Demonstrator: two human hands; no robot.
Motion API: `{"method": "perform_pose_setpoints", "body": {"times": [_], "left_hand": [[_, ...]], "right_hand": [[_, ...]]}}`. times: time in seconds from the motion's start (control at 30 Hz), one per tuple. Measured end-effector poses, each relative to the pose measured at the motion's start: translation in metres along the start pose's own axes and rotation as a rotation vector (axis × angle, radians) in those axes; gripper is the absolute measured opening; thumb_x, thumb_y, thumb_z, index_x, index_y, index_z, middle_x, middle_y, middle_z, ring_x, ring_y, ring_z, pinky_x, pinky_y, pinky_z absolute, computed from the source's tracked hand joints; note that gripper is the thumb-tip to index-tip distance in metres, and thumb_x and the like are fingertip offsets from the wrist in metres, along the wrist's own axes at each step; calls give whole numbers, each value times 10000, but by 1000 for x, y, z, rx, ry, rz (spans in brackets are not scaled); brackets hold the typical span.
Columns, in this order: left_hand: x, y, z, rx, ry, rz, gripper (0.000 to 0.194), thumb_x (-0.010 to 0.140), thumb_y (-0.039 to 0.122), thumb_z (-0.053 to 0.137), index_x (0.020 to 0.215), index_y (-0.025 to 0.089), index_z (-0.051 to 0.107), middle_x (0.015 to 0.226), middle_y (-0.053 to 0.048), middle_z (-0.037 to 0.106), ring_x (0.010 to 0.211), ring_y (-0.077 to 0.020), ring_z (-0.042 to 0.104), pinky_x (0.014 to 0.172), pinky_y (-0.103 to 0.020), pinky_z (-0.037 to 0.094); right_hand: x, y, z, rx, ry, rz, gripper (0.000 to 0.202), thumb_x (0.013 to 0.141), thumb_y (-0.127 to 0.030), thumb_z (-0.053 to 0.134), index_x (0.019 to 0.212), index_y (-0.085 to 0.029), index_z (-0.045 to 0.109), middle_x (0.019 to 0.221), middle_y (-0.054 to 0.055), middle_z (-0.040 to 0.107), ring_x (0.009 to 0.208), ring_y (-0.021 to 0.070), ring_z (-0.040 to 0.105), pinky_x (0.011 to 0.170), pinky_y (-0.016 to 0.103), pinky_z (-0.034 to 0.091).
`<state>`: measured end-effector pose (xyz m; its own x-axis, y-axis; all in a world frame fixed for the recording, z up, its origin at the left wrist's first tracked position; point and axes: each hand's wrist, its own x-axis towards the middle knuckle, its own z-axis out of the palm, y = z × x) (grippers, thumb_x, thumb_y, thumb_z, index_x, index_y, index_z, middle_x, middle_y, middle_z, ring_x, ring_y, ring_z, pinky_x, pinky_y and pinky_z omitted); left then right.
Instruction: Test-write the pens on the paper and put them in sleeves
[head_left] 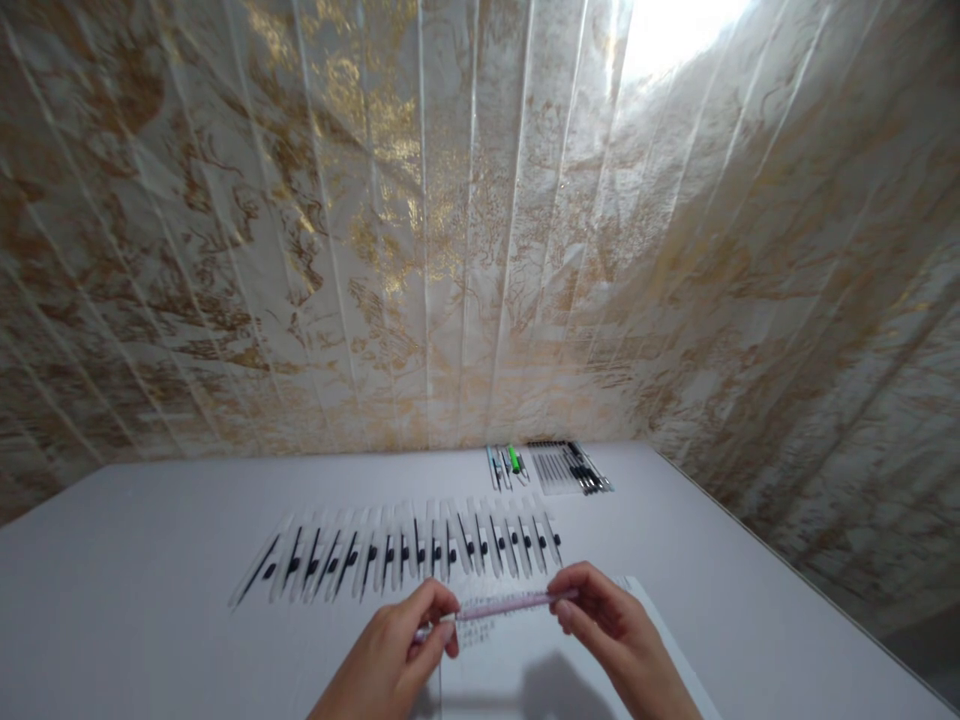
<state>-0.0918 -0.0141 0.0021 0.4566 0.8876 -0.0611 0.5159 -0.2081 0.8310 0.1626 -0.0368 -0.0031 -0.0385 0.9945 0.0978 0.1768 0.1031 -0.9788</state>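
Observation:
Level across the front of the view is a slim pale pink pen (506, 604), held up between my two hands. My left hand (405, 640) pinches its left end with thumb and fingers. Its right end is gripped by my right hand (611, 625) in the same way. The ends of the pen are partly covered by my fingers. Beneath it lies a white sheet of paper (487, 675) with several lines of small writing near its top, too blurred to read. The shadow of my hands or head falls on the sheet.
Beyond my hands a long row of clear sleeves with black pen parts (405, 550) spans the white table (135, 560). At the back right lie a flat pack of black pens (566, 468), a bright green item (514, 459) and thin tools. A gold-patterned curtain (420, 250) hangs behind.

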Motion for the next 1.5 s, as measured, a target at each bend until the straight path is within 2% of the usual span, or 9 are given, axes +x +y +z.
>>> {"method": "perform_pose_setpoints", "body": {"times": [0.17, 0.3, 0.37, 0.53, 0.7, 0.9, 1.0, 1.13, 1.5], "left_hand": [[-2, 5, 0, -54, 14, 22, 177, 920, 331, 422, 938, 208, 549, 828, -10, 686, 736, -158, 598, 650, -231, 397], [-5, 11, -2, -113, 41, 81, 122, 905, 259, 442, 1008, 234, 500, 875, 0, 710, 795, -162, 627, 698, -233, 395], [-5, 12, -2, -135, 43, 101, 107, 885, 207, 437, 973, 237, 491, 856, 6, 714, 761, -157, 617, 673, -235, 379], [-4, 9, 4, -205, 31, 54, 115, 806, 133, 448, 870, 222, 481, 759, 9, 695, 684, -155, 566, 624, -247, 344], [1, 0, 13, -402, 65, -38, 24, 836, 233, 484, 824, 212, 485, 651, 17, 654, 599, -141, 499, 584, -255, 313], [3, -6, 13, -483, 138, -13, 252, 887, 449, 519, 860, 199, 513, 652, 11, 655, 555, -121, 404, 571, -264, 284], [2, -5, 12, -468, 162, 6, 345, 892, 546, 499, 838, 206, 527, 647, 9, 648, 561, -132, 424, 572, -274, 291], [1, -2, 11, -434, 129, 6, 338, 893, 545, 506, 827, 215, 538, 672, 1, 648, 625, -157, 487, 598, -284, 315], [2, -3, 15, -500, 189, -40, 321, 828, 526, 604, 833, 208, 562, 598, 26, 621, 547, -131, 422, 570, -267, 292]], "right_hand": [[1, 0, 1, 48, -50, 91, 357, 792, -531, 664, 824, -176, 652, 642, 1, 613, 591, 145, 532, 589, 260, 405], [2, 6, 2, -57, -45, 146, 554, 847, -657, 487, 604, -167, 573, 444, -33, 481, 424, 105, 419, 479, 246, 314], [2, 10, 2, -67, -58, 146, 604, 873, -673, 410, 596, -162, 574, 433, -41, 444, 411, 98, 394, 466, 243, 294], [1, 8, 4, 24, -176, 127, 431, 805, -565, 629, 1038, -203, 614, 652, -48, 490, 518, 109, 416, 432, 201, 321], [0, -2, 4, -44, -165, 67, 277, 818, -463, 653, 815, -187, 634, 674, -33, 481, 567, 111, 401, 477, 214, 313], [0, -4, 1, -125, -65, 42, 272, 837, -468, 624, 820, -196, 633, 662, -30, 494, 597, 128, 419, 540, 246, 326], [-1, -4, 1, -161, -40, 34, 272, 835, -471, 620, 815, -200, 641, 666, -22, 510, 597, 134, 422, 541, 253, 324], [-1, -4, 1, -199, -13, 23, 286, 835, -482, 604, 796, -204, 660, 655, -14, 531, 585, 140, 426, 537, 258, 326], [-2, -9, 1, -252, 18, -25, 268, 855, -460, 585, 797, -212, 668, 716, 6, 594, 670, 176, 513, 637, 274, 395]]}}
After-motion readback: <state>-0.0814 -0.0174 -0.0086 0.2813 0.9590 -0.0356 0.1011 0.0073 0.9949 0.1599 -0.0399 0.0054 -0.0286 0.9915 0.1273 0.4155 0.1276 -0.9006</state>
